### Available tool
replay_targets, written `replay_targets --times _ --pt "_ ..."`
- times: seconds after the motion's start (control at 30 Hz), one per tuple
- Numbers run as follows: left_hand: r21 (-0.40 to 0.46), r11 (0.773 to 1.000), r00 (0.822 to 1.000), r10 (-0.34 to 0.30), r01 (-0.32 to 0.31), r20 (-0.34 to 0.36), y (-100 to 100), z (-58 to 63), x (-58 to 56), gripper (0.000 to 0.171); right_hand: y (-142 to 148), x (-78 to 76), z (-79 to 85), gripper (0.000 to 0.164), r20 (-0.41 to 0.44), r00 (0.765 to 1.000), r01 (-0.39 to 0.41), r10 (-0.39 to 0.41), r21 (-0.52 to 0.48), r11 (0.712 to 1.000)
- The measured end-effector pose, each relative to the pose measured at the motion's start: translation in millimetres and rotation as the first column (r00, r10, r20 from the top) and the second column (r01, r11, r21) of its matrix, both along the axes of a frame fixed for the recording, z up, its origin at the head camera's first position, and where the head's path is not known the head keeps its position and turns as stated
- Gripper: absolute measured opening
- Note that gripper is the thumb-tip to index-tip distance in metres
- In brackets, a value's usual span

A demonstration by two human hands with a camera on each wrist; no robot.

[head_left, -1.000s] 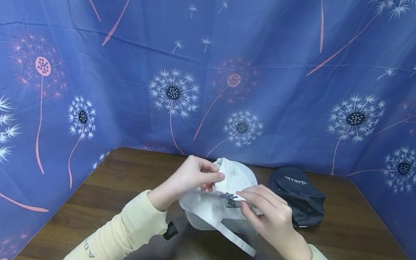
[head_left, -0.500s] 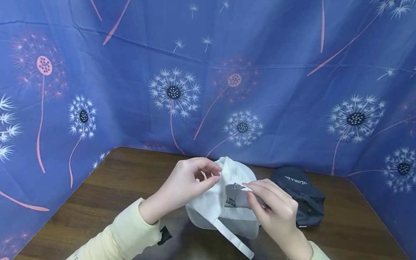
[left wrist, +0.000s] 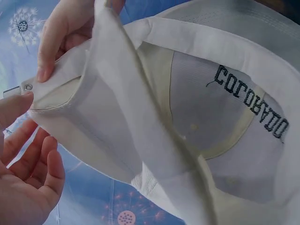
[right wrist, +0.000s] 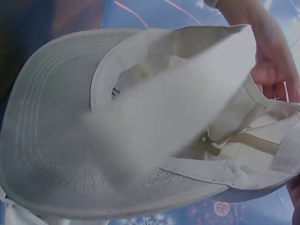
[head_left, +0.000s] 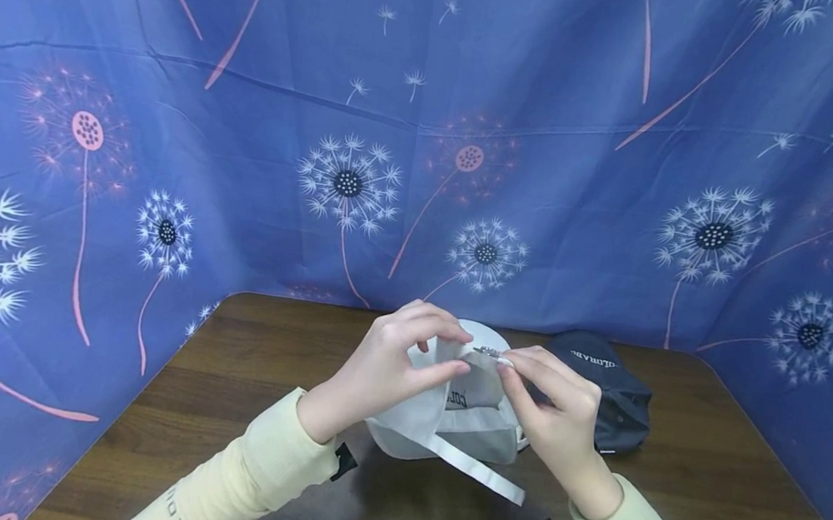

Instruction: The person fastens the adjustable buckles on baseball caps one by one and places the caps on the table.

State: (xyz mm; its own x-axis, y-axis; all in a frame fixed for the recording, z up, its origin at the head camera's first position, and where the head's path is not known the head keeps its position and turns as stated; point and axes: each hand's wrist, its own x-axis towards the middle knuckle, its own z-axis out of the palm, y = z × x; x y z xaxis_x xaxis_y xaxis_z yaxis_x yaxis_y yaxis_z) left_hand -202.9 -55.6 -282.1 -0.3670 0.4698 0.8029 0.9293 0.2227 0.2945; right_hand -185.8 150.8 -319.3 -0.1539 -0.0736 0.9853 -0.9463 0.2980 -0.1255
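A white baseball cap (head_left: pixel 409 410), turned so its inside shows, hangs over the table with its brim (right wrist: pixel 51 131) towards me. My right hand (head_left: pixel 561 404) pinches the short back strap (left wrist: pixel 65 70), whose metal buckle (head_left: pixel 486 351) sticks out leftwards past the fingertips. Facing it, my left hand (head_left: pixel 384 366) has thumb and index finger spread around the buckle. In the left wrist view the left thumb (left wrist: pixel 16 108) overlaps the buckle end; touching or apart, I cannot tell. The longer loose strap (head_left: pixel 479 469) dangles below the hands. Dark lettering (left wrist: pixel 248 101) marks the cap's inside.
A dark cap (head_left: pixel 611 388) with white lettering lies on the wooden table (head_left: pixel 256 362) behind my right hand. A blue curtain (head_left: pixel 429 127) with dandelion prints stands around the table's back and sides.
My left hand has let go of the cap's edge and moved right towards the buckle, its thumb and finger spreading. The right hand has raised the buckle a little, still pinching the strap.
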Motion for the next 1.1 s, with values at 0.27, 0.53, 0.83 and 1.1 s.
replay_targets --times 0.27,0.53,0.83,1.1 --pt "0.013 1.000 1.000 0.007 -0.007 -0.016 6.6 2.1 -4.8 0.015 2.4 0.6 -5.4 0.007 0.134 0.991 -0.022 0.029 -0.058 0.998" --pt "0.019 1.000 1.000 -0.007 0.006 0.027 10.2 3.7 -6.3 0.007 2.2 3.5 -9.5 0.012 0.236 0.972 0.005 0.018 -0.097 0.995" --pt "0.040 0.999 0.990 -0.021 0.015 0.137 12.0 2.7 -6.6 0.005 0.1 3.8 -11.1 0.014 0.259 0.961 -0.066 0.097 -0.126 0.990" --pt "0.018 1.000 0.978 -0.018 0.014 0.208 10.6 4.3 -5.2 0.005 2.1 5.2 -8.5 0.019 0.329 0.937 -0.098 0.117 -0.074 0.992"
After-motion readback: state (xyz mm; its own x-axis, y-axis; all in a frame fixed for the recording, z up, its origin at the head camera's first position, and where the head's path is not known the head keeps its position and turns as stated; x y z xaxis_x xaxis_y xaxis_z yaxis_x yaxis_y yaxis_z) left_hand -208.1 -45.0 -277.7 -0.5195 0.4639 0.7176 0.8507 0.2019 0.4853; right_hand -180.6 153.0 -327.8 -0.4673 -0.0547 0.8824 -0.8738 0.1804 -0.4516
